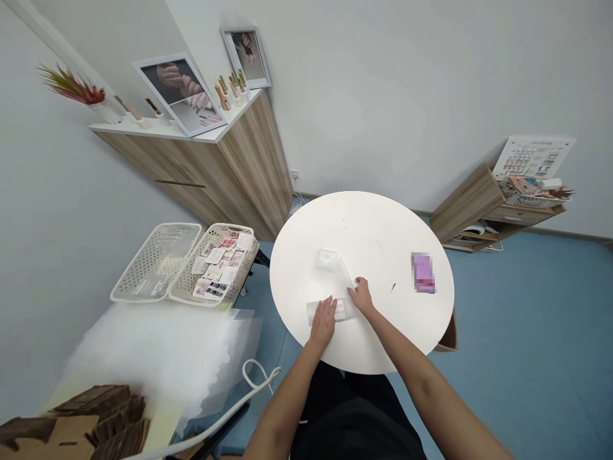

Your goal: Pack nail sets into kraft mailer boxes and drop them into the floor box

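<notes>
A small flat white package (340,310) lies near the front of the round white table (383,223). My left hand (324,322) rests on it with fingers stretched out flat, pressing from above. Thin translucent white sheet (345,278) spreads beside the package and runs back across the table. My right hand (361,296) has its fingers closed in a pinch at the sheet's right edge. Farther back, a clear and white small packet (327,259) lies at the sheet's far left part; whether it is on or under the sheet I cannot tell.
A blurred purple item (423,273) lies at the table's right. On the left side table, a stack of translucent sheets (158,345), two white baskets (178,265) and brown cardboard pieces (100,415) stand close. A white cable (215,418) crosses the lower left. A wooden cabinet (253,160) stands behind.
</notes>
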Tool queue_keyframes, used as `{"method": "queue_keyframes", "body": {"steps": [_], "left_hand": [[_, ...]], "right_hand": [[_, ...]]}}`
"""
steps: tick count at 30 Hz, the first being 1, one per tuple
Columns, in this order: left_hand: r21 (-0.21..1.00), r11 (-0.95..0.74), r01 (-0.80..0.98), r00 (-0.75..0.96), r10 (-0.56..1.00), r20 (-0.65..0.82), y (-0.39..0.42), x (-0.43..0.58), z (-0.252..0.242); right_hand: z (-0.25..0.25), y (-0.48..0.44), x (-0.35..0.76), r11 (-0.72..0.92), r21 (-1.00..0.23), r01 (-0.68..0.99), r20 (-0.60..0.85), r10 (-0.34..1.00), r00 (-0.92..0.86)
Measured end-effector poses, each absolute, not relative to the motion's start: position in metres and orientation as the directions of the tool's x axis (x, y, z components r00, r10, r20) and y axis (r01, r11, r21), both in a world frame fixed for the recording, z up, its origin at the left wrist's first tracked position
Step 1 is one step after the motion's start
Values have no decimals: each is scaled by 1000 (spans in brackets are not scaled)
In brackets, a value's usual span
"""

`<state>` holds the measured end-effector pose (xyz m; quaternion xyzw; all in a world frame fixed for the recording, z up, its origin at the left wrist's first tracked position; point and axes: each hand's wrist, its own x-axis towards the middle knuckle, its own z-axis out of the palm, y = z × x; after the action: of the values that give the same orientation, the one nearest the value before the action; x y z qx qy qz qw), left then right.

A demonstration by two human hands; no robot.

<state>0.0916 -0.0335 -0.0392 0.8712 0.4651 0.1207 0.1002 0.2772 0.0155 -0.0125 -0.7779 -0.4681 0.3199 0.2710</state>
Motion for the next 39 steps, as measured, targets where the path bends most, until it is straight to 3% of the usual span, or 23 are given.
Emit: {"method": "queue_keyframes", "body": {"steps": [3, 6, 8, 10, 13, 15, 16, 19, 20, 24, 32, 39], "left_hand": [[328, -531, 781, 527, 843, 110, -46, 90, -38], [345, -546, 763, 565, 824, 55, -48, 86, -31], [338, -558, 758, 588, 809, 17, -45, 84, -28], [329, -563, 758, 597, 802, -5, -41, 82, -27], [325, -561, 761, 599, 801, -19, -34, 81, -28], [330, -558, 761, 599, 800, -27, -28, 81, -30], [335, -559, 759, 601, 798, -30, -25, 80, -31], [359, -571, 739, 620, 784, -31, -19, 77, -35], [370, -575, 730, 627, 779, -27, -20, 76, -36], [412, -573, 708, 624, 781, 14, -31, 74, -43], [497, -571, 653, 651, 759, 17, -61, 75, -42], [580, -545, 605, 686, 727, -32, -38, 65, -3]], "right_hand": [[-7, 34, 280, -581, -747, 323, -495, 811, 312], [6, 51, 283, -599, -770, 219, -584, 800, 137], [18, 61, 288, -550, -804, 225, -540, 834, 112], [29, 67, 294, -477, -824, 307, -430, 878, 212], [41, 58, 299, -289, -772, 567, -76, 926, 368], [42, 40, 295, -121, -675, 728, 116, 957, 267], [41, 28, 291, -34, -625, 780, 139, 978, 154], [28, -10, 275, 245, -533, 810, 42, 964, -264], [23, -21, 270, 280, -512, 812, 3, 946, -324], [8, -53, 260, 215, -487, 847, -85, 953, -291], [7, -88, 271, 315, -360, 878, -44, 934, -353], [15, -79, 278, 302, -394, 868, -69, 932, -355]]}}
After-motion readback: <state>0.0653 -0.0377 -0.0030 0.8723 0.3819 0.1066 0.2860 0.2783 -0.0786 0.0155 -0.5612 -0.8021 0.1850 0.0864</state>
